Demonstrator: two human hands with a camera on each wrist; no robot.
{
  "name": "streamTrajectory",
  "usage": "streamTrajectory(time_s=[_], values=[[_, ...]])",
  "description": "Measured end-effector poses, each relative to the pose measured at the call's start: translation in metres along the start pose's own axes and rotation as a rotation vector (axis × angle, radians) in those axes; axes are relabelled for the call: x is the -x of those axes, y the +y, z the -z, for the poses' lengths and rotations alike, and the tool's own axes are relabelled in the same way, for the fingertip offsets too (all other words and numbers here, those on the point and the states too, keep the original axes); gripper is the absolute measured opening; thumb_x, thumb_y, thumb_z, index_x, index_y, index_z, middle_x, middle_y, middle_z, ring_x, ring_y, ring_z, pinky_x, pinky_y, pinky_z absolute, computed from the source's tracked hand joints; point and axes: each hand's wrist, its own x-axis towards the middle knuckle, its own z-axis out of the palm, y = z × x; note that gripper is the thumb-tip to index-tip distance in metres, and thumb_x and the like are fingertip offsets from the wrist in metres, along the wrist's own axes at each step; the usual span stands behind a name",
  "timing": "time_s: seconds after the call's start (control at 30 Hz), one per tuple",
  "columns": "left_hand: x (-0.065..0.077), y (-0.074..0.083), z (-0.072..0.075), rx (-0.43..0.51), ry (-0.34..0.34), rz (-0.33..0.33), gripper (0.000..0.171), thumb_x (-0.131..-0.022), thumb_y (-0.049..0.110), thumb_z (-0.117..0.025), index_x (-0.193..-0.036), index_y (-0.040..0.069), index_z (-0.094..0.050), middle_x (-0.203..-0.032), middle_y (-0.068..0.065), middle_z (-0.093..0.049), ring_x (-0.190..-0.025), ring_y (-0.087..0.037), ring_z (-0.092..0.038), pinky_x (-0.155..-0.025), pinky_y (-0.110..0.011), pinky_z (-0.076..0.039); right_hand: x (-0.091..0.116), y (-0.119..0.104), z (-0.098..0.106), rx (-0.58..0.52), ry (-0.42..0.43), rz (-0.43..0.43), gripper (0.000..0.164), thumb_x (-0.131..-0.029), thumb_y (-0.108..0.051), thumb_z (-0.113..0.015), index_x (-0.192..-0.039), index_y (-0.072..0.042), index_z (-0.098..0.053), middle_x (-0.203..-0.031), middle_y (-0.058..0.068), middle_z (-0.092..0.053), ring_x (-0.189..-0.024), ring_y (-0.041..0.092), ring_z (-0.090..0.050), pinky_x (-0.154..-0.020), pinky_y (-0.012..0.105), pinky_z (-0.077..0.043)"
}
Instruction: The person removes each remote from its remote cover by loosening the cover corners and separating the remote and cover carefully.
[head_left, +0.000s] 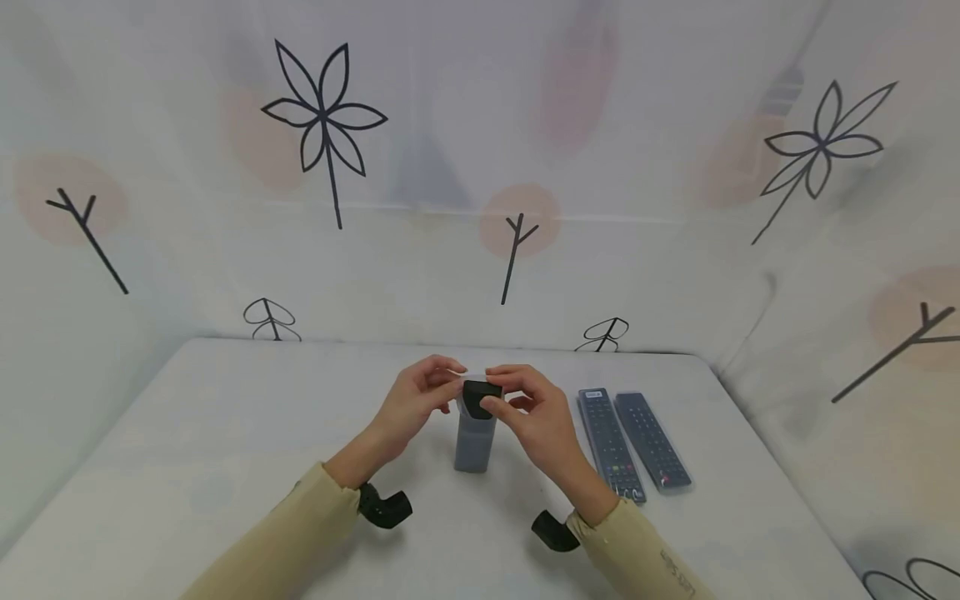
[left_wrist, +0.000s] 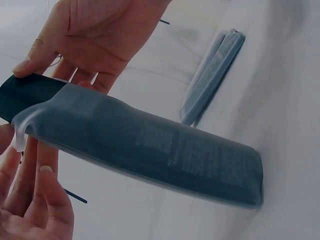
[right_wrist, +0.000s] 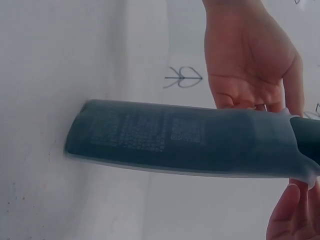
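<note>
A dark remote control [head_left: 477, 402] stands upright in a translucent plastic sleeve [head_left: 474, 447], its lower end at the white tabletop. Its bare black top sticks out of the sleeve, whose loose rim [left_wrist: 29, 120] flares at one side in the left wrist view. My right hand [head_left: 542, 419] pinches the exposed top, thumb in front and fingers behind. On the other side, my left hand [head_left: 415, 406] pinches the sleeve's upper edge with thumb and fingers. Faint printed text shows through the sleeve [right_wrist: 185, 140] in the right wrist view.
Two more remotes lie side by side to the right, a longer one [head_left: 611, 446] and a shorter one [head_left: 652, 440], both with a plastic-like sheen. Behind the white table [head_left: 225, 433] hangs a patterned pale curtain [head_left: 420, 275]. Black wrist mounts [head_left: 386, 508] stick out below my sleeves.
</note>
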Motion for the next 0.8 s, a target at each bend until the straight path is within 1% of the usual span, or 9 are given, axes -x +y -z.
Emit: streamTrajectory(time_s=[0.1,0.23,0.3,0.4,0.5,0.57,0.63,0.73,0.8], values=[[0.003,0.001,0.004,-0.022,-0.019,-0.014,0.026,-0.098,0.011,-0.063,-0.12,0.0,-0.06,-0.108,-0.01,-0.07,-0.089,-0.025,-0.062,-0.075,-0.03,-0.051,0.001,0.001,-0.002,-0.011,-0.007,-0.006,0.026,-0.085,-0.009,-0.078,-0.11,-0.006,-0.071,-0.121,0.004,-0.065,-0.097,0.02,-0.063,-0.08,0.03,-0.054],[0.008,0.002,0.007,-0.034,-0.035,-0.038,0.023,-0.097,0.01,-0.064,-0.118,0.001,-0.061,-0.11,-0.011,-0.068,-0.091,-0.028,-0.063,-0.076,-0.031,-0.052,0.003,-0.001,-0.003,-0.005,-0.021,0.015,0.025,-0.085,-0.011,-0.079,-0.109,-0.01,-0.072,-0.121,0.004,-0.065,-0.096,0.02,-0.063,-0.079,0.03,-0.055],[0.009,0.004,0.007,-0.023,-0.045,-0.048,0.023,-0.096,0.008,-0.065,-0.118,0.001,-0.062,-0.11,-0.011,-0.068,-0.091,-0.028,-0.064,-0.077,-0.031,-0.052,0.004,-0.002,-0.002,0.012,-0.018,0.012,0.028,-0.085,-0.012,-0.079,-0.112,-0.01,-0.071,-0.121,0.004,-0.064,-0.095,0.02,-0.063,-0.079,0.03,-0.055],[0.01,0.005,0.007,-0.01,-0.053,-0.058,0.021,-0.096,0.007,-0.066,-0.116,0.002,-0.064,-0.109,-0.01,-0.067,-0.091,-0.025,-0.065,-0.078,-0.031,-0.052,0.006,-0.004,0.0,0.029,-0.016,-0.037,0.04,-0.084,-0.013,-0.081,-0.121,-0.01,-0.067,-0.122,0.005,-0.064,-0.095,0.02,-0.063,-0.081,0.029,-0.055],[0.009,0.006,0.006,-0.005,-0.05,-0.065,0.02,-0.095,0.007,-0.067,-0.114,0.003,-0.065,-0.108,-0.009,-0.067,-0.09,-0.024,-0.065,-0.079,-0.031,-0.052,0.007,-0.004,0.005,0.015,-0.027,-0.129,0.049,-0.085,-0.016,-0.081,-0.13,-0.013,-0.062,-0.123,0.003,-0.063,-0.097,0.02,-0.064,-0.084,0.028,-0.054],[0.008,0.006,0.005,-0.005,-0.046,-0.067,0.019,-0.094,0.006,-0.067,-0.113,0.003,-0.066,-0.107,-0.009,-0.068,-0.09,-0.024,-0.066,-0.079,-0.031,-0.052,0.007,-0.004,0.01,-0.017,-0.043,-0.187,0.047,-0.087,-0.015,-0.078,-0.131,-0.015,-0.061,-0.125,0.002,-0.063,-0.101,0.019,-0.064,-0.086,0.028,-0.054],[0.007,0.006,0.005,-0.003,-0.044,-0.067,0.019,-0.094,0.005,-0.068,-0.112,0.003,-0.066,-0.106,-0.009,-0.068,-0.091,-0.024,-0.066,-0.079,-0.031,-0.052,0.007,-0.003,0.014,-0.048,-0.057,-0.224,0.041,-0.091,-0.014,-0.074,-0.13,-0.014,-0.062,-0.125,0.005,-0.064,-0.101,0.02,-0.065,-0.087,0.028,-0.054],[0.006,0.006,0.004,-0.007,-0.045,-0.068,0.019,-0.094,0.004,-0.068,-0.112,0.003,-0.066,-0.106,-0.008,-0.068,-0.092,-0.024,-0.065,-0.079,-0.031,-0.052,0.006,-0.004,0.017,-0.098,-0.071,-0.238,0.034,-0.097,-0.008,-0.065,-0.13,-0.008,-0.063,-0.125,0.01,-0.065,-0.101,0.022,-0.066,-0.085,0.031,-0.055],[0.006,0.005,0.004,-0.011,-0.043,-0.07,0.019,-0.094,0.003,-0.067,-0.112,0.003,-0.066,-0.106,-0.008,-0.068,-0.092,-0.024,-0.065,-0.078,-0.031,-0.052,0.005,-0.004,0.017,-0.109,-0.075,-0.238,0.031,-0.098,-0.006,-0.062,-0.129,-0.004,-0.064,-0.124,0.012,-0.066,-0.099,0.022,-0.067,-0.084,0.032,-0.056]])
